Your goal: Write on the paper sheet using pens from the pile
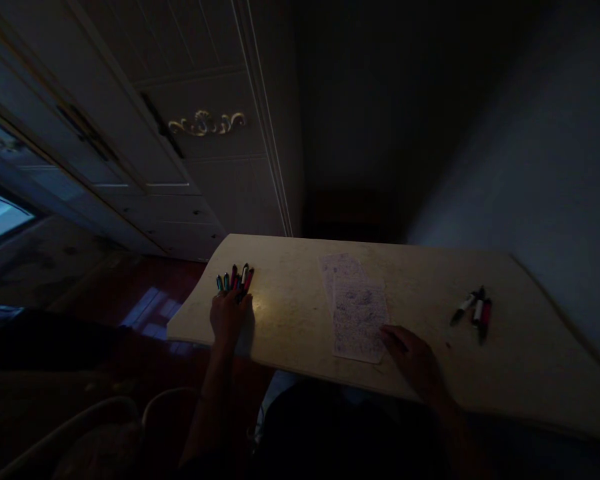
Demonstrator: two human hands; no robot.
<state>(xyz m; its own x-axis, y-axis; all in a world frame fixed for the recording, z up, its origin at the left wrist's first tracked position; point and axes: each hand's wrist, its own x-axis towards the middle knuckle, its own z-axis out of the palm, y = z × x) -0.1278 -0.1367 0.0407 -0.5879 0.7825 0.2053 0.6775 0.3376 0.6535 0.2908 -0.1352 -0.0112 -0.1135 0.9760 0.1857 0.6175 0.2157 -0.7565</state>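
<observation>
In the dim head view, my left hand (226, 319) is at the table's left end, its fingers closed around the lower ends of several pens (245, 273). The pens fan out away from me, with teal, white and pinkish barrels. Two overlapping sheets of paper covered in dense writing lie mid-table: a front sheet (359, 320) partly covers a back sheet (341, 265). At the front sheet's right edge, my right hand (414, 357) pinches the paper between thumb and fingers; the exact contact is dark.
More pens (480, 310), white and dark pink, lie on the pale table (285, 313) to the right. A small dark speck sits near them. A cabinet (220, 193) with an ornate handle rises behind on the left; a wall (545, 180) borders the right. Chair backs (167, 413) stand at lower left.
</observation>
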